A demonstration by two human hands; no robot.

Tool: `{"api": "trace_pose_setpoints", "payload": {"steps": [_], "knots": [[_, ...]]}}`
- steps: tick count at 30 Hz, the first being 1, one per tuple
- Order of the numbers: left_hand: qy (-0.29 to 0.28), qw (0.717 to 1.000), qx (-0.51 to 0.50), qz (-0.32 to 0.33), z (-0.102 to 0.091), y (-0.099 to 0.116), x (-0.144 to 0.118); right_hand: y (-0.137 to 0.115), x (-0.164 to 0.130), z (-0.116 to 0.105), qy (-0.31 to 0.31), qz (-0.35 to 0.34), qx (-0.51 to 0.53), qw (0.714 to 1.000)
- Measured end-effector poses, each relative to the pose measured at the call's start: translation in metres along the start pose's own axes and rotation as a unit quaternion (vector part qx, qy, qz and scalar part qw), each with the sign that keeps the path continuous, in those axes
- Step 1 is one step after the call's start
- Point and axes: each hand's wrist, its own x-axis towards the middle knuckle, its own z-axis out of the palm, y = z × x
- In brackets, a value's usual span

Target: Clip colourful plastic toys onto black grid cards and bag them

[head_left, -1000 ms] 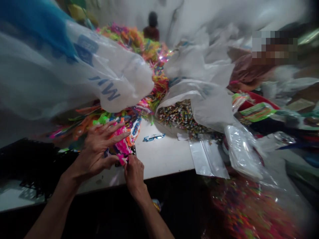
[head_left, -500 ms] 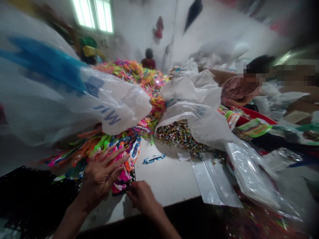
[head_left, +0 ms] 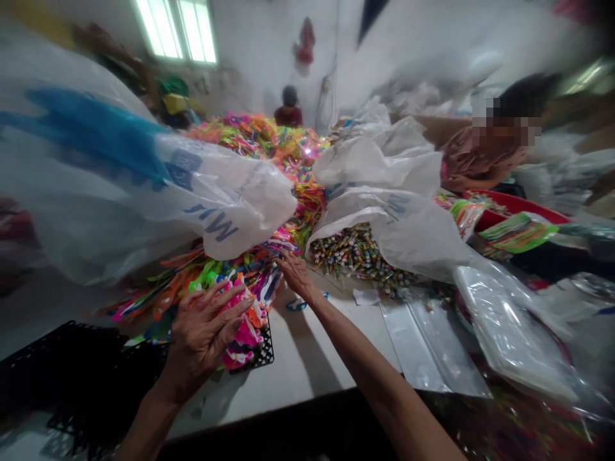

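My left hand (head_left: pixel 204 326) lies with fingers spread over bright pink plastic pieces (head_left: pixel 240 352) edged in white and orange. These sit on a black perforated tray (head_left: pixel 266 349) at the table's near side. My right hand (head_left: pixel 294 272) reaches forward, fingers extended at the near edge of a heap of multicoloured plastic pieces (head_left: pixel 269 282); nothing shows in it. Under the right wrist, a small blue item shaped like glasses (head_left: pixel 296 305) lies on the white table (head_left: pixel 327 358), partly hidden by the forearm.
Large white plastic sacks (head_left: pixel 230 198) bulge at left and centre. One sack (head_left: pixel 408 224) spills many small patterned sticks (head_left: pixel 355 253). Clear bags (head_left: pixel 432 349) lie at right. Black perforated trays (head_left: pixel 77 378) are piled at left. A person (head_left: pixel 485 153) sits by a red basin (head_left: pixel 523 208); another (head_left: pixel 288 109) is farther back.
My right hand has moved forward from the tray's near right edge to the colourful heap. The left hand stays on the pink pieces. The forearm now partly covers the blue glasses-shaped item.
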Motion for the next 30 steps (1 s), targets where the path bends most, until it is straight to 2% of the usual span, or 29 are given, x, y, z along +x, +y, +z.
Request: {"api": "trace_pose_setpoints", "payload": {"steps": [4,7,11,14,16,19,21,22,30], "knots": [[-0.008,1.0,-0.007,-0.008,0.001,0.001,0.0,0.032,-0.042,-0.012,-0.005,0.029,-0.046,0.999],[-0.003,1.0,-0.013,-0.012,0.002,0.001,0.0,0.042,-0.082,-0.022,-0.016,0.077,-0.044,0.996],[-0.021,0.999,-0.022,-0.027,0.002,0.003,0.0,0.024,-0.131,-0.02,-0.005,0.112,0.054,0.992],[-0.02,0.998,-0.031,-0.042,0.001,0.005,0.0,0.0,-0.151,-0.01,0.027,0.106,0.175,0.979],[-0.016,0.998,-0.037,-0.045,0.001,0.005,0.001,-0.016,-0.156,-0.002,0.051,0.106,0.276,0.954],[-0.016,0.998,-0.048,-0.046,-0.001,0.007,0.002,-0.036,-0.152,0.008,0.065,0.136,0.431,0.89],[-0.018,0.998,-0.049,-0.045,-0.002,0.008,0.001,-0.046,-0.147,0.013,0.056,0.15,0.497,0.853],[-0.02,0.998,-0.049,-0.045,-0.002,0.008,0.001,-0.05,-0.144,0.015,0.054,0.148,0.513,0.844],[-0.021,0.997,-0.051,-0.046,-0.004,0.008,0.001,-0.063,-0.137,0.017,0.077,0.142,0.51,0.845]]}}
